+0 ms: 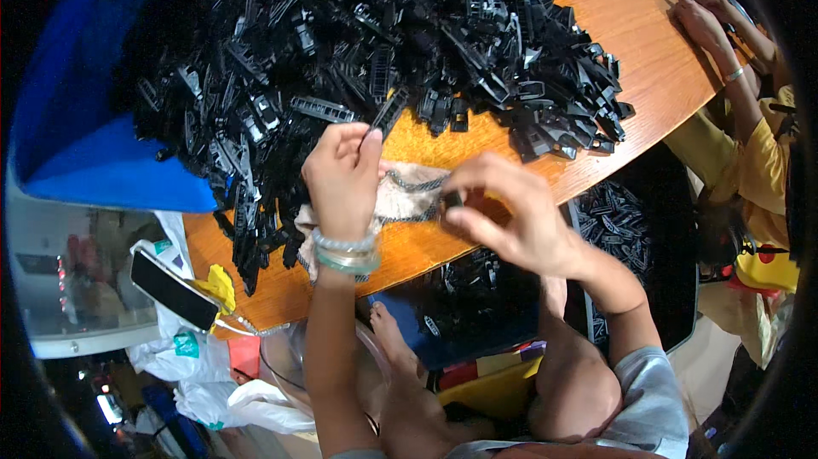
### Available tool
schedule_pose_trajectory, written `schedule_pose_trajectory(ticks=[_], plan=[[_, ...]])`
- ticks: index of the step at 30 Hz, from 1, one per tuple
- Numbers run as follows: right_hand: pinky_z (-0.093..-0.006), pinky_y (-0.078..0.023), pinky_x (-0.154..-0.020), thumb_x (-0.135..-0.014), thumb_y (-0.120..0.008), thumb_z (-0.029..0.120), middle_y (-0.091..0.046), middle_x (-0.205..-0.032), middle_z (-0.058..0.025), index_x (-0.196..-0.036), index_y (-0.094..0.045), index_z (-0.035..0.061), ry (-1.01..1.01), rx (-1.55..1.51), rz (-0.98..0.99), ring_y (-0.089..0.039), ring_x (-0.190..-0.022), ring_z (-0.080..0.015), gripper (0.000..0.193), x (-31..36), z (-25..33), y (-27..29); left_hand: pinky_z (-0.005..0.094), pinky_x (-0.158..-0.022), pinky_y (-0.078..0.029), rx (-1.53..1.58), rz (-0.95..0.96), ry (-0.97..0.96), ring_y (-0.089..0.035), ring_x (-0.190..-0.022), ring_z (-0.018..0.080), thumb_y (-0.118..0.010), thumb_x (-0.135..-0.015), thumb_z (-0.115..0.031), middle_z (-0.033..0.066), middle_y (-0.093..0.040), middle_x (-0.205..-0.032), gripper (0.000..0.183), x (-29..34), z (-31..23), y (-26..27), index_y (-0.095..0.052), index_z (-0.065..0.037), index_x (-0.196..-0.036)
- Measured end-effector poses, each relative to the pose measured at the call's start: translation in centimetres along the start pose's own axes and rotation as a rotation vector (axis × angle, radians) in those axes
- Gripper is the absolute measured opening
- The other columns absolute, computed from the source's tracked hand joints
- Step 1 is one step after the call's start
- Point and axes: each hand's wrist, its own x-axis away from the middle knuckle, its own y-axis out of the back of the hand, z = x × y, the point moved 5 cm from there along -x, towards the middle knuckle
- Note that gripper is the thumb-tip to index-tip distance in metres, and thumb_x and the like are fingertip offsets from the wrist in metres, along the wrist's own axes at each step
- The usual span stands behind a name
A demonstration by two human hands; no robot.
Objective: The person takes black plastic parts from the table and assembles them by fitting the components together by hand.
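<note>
A big heap of black plastic parts, many of them ladder-shaped, covers the far side of the wooden table. My left hand, with bracelets at the wrist, pinches a black ladder-shaped plastic part between thumb and fingers at the heap's near edge. To its right, my right hand is curled and slightly blurred. A small dark piece shows between its thumb and forefinger; its kind is unclear. Below both hands lies a crumpled pale cloth with a dark patterned border.
A blue plastic sheet or bin wall borders the heap on the left. A phone and white plastic bags are by the left table edge. Below the right edge stands a black tray of parts. Another person's hands work at far right.
</note>
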Motion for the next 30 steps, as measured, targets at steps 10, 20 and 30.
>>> schedule_pose_trajectory(ticks=[10,20,30], plan=[[-0.0384,-0.038,-0.076,-0.075,-0.074,0.013,-0.058,-0.099,-0.0087,-0.094,-0.062,0.0048,0.065,0.458,0.024,-0.052,-0.091,-0.0276,0.024,3.8,-1.2,-1.7,0.0183,-0.051,-0.041,-0.016,-0.029,0.286,-0.052,-0.056,0.005,-0.064,-0.087,-0.001,0.0011,-0.06,-0.069,0.016,12.1,-1.0,8.9,-0.064,0.003,-0.103],[-0.0374,-0.043,-0.081,-0.073,-0.076,0.006,-0.06,-0.098,-0.0117,-0.094,-0.064,-0.0004,0.098,0.53,-0.053,-0.055,-0.091,-0.0297,0.026,2.4,-0.5,-2.6,0.0431,-0.058,-0.054,-1.578,0.321,0.668,-0.067,-0.064,0.035,-0.072,-0.078,-0.027,0.022,-0.067,-0.074,0.027,32.3,19.2,28.6,-0.071,0.001,-0.076],[-0.0375,-0.047,-0.08,-0.072,-0.076,0.005,-0.063,-0.099,-0.0123,-0.094,-0.063,0.0012,0.02,0.485,-0.067,-0.058,-0.09,-0.0297,0.026,3.1,-0.8,-2.3,0.0288,-0.051,-0.044,-0.659,0.06,0.456,-0.055,-0.051,0.0151,-0.08,-0.076,-0.019,0.0091,-0.06,-0.063,0.026,21.9,1.4,17.3,-0.069,0.0,-0.091]])
